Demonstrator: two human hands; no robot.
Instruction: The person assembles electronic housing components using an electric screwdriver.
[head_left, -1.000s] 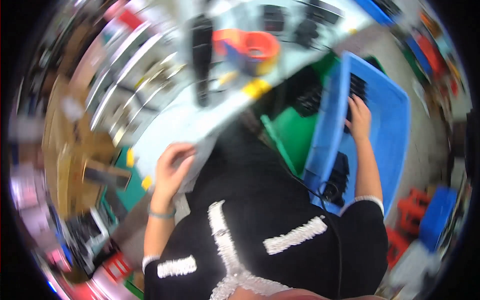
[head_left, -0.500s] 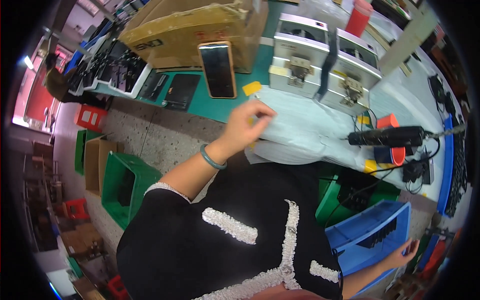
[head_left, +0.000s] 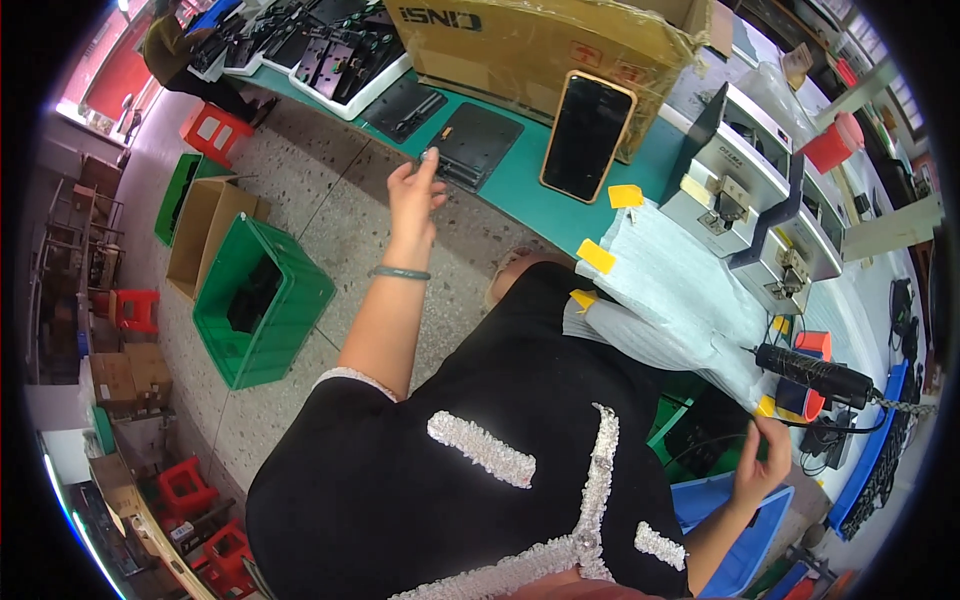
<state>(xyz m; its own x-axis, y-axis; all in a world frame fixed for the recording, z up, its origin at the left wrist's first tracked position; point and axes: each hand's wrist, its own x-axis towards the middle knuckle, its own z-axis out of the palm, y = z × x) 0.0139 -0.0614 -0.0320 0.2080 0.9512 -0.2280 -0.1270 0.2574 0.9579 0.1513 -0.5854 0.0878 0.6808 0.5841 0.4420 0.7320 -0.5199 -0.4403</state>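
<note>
My left hand point(head_left: 413, 200), a bracelet at its wrist, reaches out with the index finger extended and holds nothing. Its fingertips are at the near edge of a flat black panel point(head_left: 487, 135) on the green tabletop; whether they touch it I cannot tell. A second black panel point(head_left: 400, 108) lies to the left of that one. On the right, my right hand point(head_left: 762, 462) is empty, fingers loosely bent and apart, just below the edge of the white foam sheet point(head_left: 680, 275). Close above it hangs a black electric screwdriver point(head_left: 815, 375).
A phone point(head_left: 588, 135) leans against a large cardboard box point(head_left: 520, 50). Right of it stand two silver-grey machines point(head_left: 725, 195). White trays point(head_left: 350, 95) of black parts are at the far left. On the floor stands a green crate point(head_left: 265, 310); a blue bin point(head_left: 745, 545) is below my right hand.
The view has turned left. My left hand has moved off the foam sheet, out to the black panel. My right hand has risen from over the blue bin to the table's edge.
</note>
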